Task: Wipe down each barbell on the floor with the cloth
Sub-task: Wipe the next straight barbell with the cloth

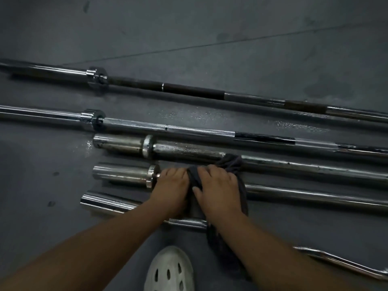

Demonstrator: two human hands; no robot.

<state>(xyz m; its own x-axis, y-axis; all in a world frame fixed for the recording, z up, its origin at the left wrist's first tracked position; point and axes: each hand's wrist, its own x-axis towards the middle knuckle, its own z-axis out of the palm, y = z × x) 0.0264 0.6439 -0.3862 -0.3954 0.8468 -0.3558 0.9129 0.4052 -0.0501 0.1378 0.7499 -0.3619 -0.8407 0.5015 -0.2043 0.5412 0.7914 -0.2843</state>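
Note:
Several steel barbells lie side by side on the dark floor. Both my hands are on the fourth barbell (304, 194) from the back, just right of its collar. My left hand (170, 183) grips the shaft next to the collar. My right hand (216, 185) presses the dark grey cloth (235, 162) around the same shaft; the cloth drapes up against the third barbell (189, 151) and hangs down over the nearest barbell (109, 201). The two far barbells (189, 90) (168, 128) lie untouched.
A curved chrome bar (344, 263) lies at the lower right. My white perforated shoe (170, 269) stands between my forearms near the bottom edge. The grey rubber floor (189, 28) stretches out behind the bars, with wet patches beside the second barbell.

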